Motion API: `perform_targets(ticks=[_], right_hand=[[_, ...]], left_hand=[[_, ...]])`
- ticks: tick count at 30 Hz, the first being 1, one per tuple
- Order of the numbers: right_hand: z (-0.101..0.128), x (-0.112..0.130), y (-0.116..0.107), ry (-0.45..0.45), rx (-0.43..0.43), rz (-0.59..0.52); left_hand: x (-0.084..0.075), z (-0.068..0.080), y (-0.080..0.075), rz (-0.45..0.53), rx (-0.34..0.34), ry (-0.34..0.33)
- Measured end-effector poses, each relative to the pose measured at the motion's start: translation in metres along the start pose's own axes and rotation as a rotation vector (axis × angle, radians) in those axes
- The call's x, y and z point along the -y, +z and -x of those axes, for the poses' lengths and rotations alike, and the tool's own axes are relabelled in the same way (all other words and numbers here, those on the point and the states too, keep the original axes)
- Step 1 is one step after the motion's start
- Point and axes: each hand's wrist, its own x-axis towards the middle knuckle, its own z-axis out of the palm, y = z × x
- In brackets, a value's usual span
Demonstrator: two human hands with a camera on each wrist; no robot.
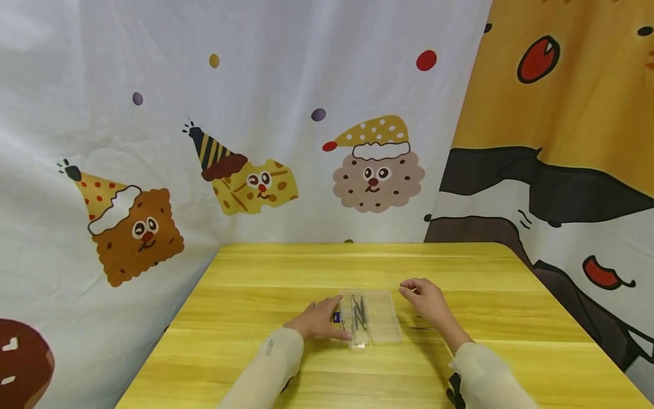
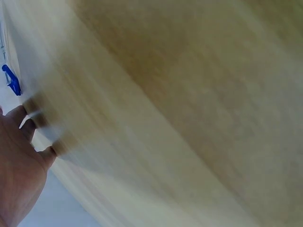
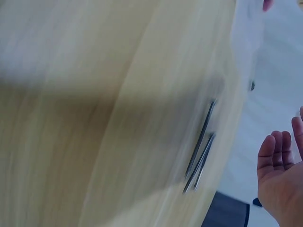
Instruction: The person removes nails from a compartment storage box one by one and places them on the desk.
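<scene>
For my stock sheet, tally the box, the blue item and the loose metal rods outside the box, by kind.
Clear open box: 1
Blue item: 1
Loose metal rods: 3
Total: 5
Rods inside the box overlap too much to count.

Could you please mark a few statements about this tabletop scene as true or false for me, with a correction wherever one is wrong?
1. The clear plastic box lies open on the table. True.
2. The right hand is inside the box. False: it is off to the right of the box.
3. Several thin metal pieces lie in the left half of the box. True.
4. The blue piece sits at the right edge of the box. False: it is at the left edge, next to the left hand.
5. The right wrist view shows thin metal rods lying on the table outside the box. True.
</scene>
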Motion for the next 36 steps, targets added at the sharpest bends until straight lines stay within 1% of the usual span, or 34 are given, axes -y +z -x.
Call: perform_targets(ticks=[5, 10, 14, 18, 27, 36], right_hand=[[-0.002, 0.012, 0.017, 0.011, -0.022, -0.034], [-0.003, 0.022, 0.033, 0.018, -0.048, -0.079], [-0.004, 0.029, 0.043, 0.033, -0.083, -0.11], [-0.003, 0.038, 0.052, 0.052, -0.124, -0.112], [0.001, 0.053, 0.075, 0.152, -0.156, -0.209], [0.011, 0.059, 0.094, 0.188, -0.189, -0.239]], left_hand=[[0.001, 0.0, 0.001, 0.001, 0.007, 0.004], [0.002, -0.002, 0.002, -0.019, 0.006, -0.003], [0.001, -0.003, 0.002, -0.033, 0.006, -0.013], [0.001, -0.003, 0.001, -0.037, 0.009, -0.011], [0.004, -0.002, 0.001, -0.013, 0.019, 0.002], [0.005, -0.003, 0.003, -0.005, 0.007, 0.008]])
